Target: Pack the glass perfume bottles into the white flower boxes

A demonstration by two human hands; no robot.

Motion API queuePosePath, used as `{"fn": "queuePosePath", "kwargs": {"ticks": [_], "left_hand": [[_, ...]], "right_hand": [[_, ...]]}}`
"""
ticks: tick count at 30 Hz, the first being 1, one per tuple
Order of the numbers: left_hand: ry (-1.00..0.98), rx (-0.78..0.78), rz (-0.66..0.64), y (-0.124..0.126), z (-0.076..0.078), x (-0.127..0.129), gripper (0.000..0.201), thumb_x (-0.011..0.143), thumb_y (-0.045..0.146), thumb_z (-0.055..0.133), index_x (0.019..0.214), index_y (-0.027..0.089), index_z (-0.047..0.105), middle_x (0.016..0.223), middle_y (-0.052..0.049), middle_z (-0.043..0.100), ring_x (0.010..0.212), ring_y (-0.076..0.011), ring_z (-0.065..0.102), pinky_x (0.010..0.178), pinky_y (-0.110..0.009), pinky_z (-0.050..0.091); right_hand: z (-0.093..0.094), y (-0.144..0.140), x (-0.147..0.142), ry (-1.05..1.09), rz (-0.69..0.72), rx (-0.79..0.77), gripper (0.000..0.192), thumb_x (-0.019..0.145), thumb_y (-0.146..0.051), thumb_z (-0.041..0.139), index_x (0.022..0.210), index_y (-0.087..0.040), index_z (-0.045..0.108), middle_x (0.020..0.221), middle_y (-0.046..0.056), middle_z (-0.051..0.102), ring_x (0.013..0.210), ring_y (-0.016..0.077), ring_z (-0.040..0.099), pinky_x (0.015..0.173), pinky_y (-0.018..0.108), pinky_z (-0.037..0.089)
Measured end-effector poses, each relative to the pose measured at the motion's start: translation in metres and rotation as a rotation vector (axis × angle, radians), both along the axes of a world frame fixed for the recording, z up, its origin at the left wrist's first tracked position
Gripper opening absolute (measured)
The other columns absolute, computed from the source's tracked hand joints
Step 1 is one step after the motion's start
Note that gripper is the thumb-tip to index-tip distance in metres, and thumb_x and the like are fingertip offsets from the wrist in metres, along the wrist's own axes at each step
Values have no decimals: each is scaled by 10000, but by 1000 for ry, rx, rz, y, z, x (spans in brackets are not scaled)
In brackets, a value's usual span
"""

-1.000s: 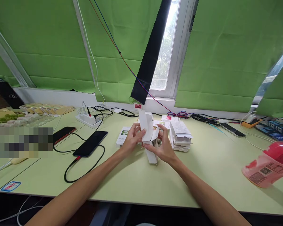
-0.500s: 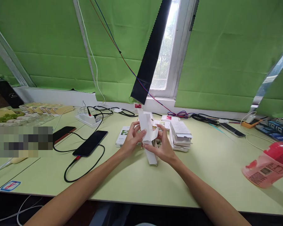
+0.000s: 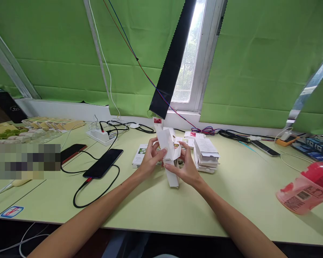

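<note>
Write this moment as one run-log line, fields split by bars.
left hand: holds white carton | right hand: holds white carton | white carton: flaps open | beyond right hand: carton stack

white carton (image 3: 170,150), flaps open, slightly tilted

Daylight, medium bright: the window (image 3: 184,71) is the main hot spot, upper part near blown out, with a smaller glare strip (image 3: 308,87) far right of it, green blinds (image 3: 258,61) either side backlit and duller, and the area under the table (image 3: 239,211) near black. Shadows soft, clearest by the pink bottle (image 3: 303,190), low right of the window. Wide-angle stretch tilts that bottle, mosaic block (image 3: 27,161) far left of the window, white carton (image 3: 173,175) below it mostly sharp, pale flaps blending together.
</note>
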State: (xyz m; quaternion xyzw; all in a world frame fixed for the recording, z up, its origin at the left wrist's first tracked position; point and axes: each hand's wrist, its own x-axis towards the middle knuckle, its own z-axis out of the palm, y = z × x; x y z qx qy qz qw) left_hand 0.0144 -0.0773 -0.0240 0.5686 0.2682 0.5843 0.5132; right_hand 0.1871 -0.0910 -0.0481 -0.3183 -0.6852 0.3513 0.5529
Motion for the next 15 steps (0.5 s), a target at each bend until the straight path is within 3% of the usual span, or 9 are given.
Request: {"fn": "queuePosePath", "kwargs": {"ticks": [7, 15], "left_hand": [[22, 46, -6, 0, -2, -1, 630, 834, 532, 810, 1297, 302, 451, 1236, -65, 663, 655, -101, 627, 589, -233, 518], [38, 110, 19, -2, 0, 1, 635, 841, 528, 803, 1293, 301, 419, 1311, -91, 627, 762, -136, 668, 608, -234, 516]], "right_hand": [[2, -1, 1, -9, 14, -2, 885, 766, -479, 862, 1425, -327, 291, 1329, 88, 673, 1148, 271, 688, 1041, 502, 536], [3, -1, 1, -12, 23, 3, 901, 749, -480, 880, 1417, -335, 293, 1299, 80, 681, 1126, 275, 700, 1060, 525, 528]]}}
